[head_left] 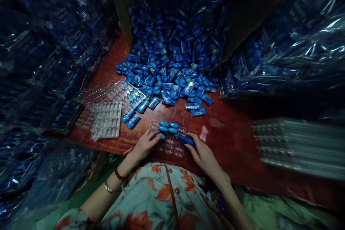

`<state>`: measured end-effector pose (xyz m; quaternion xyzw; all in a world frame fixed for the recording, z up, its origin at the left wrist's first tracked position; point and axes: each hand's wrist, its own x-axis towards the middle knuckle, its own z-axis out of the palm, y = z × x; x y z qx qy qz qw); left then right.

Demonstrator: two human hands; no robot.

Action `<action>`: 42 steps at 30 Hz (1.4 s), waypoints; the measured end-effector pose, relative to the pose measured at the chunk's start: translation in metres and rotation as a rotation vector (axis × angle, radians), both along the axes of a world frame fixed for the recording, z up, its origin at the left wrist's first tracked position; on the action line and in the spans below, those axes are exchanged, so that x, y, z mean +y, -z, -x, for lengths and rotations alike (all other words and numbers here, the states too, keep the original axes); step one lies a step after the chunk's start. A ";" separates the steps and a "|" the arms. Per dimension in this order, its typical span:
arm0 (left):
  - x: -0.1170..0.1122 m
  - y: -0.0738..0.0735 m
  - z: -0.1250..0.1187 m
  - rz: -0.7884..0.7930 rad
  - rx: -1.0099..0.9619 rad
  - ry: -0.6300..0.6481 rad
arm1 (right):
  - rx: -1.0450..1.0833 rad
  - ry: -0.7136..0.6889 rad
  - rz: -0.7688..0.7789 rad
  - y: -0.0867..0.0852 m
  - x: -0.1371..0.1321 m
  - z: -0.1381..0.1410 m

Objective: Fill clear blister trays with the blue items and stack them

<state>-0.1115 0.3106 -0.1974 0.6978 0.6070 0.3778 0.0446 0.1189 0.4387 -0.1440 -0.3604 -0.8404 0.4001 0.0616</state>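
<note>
A clear plastic tray (169, 147) with moulded hollows lies on the table in front of me. Several glossy blue oval pieces (169, 127) sit in its far rows. My left hand (145, 144) is at the tray's left side, its fingers closed on another blue oval piece (161, 136). At the tray's right side, my right hand (199, 151) grips a blue printed packet (185, 139) between thumb and fingers. The tray's nearer hollows show no blue pieces. Parts of the tray are hidden under both hands.
A big heap of blue packets and oval pieces (167, 68) spills from a cardboard box (122, 10). Clear trays (107, 120) lie left; a stack of them (296, 147) is at right. A pink piece (204, 133) lies nearby. Plastic-wrapped stacks (296, 54) flank the table.
</note>
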 end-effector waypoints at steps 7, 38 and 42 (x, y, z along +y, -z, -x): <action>-0.007 -0.004 0.002 -0.057 -0.068 -0.005 | 0.118 -0.041 -0.269 0.008 -0.011 0.029; -0.020 -0.006 0.042 0.309 0.189 -0.837 | -0.215 -0.227 -0.836 0.004 -0.020 0.049; -0.026 0.007 0.035 0.363 0.215 -0.733 | -0.054 -0.018 -0.747 0.005 -0.010 0.033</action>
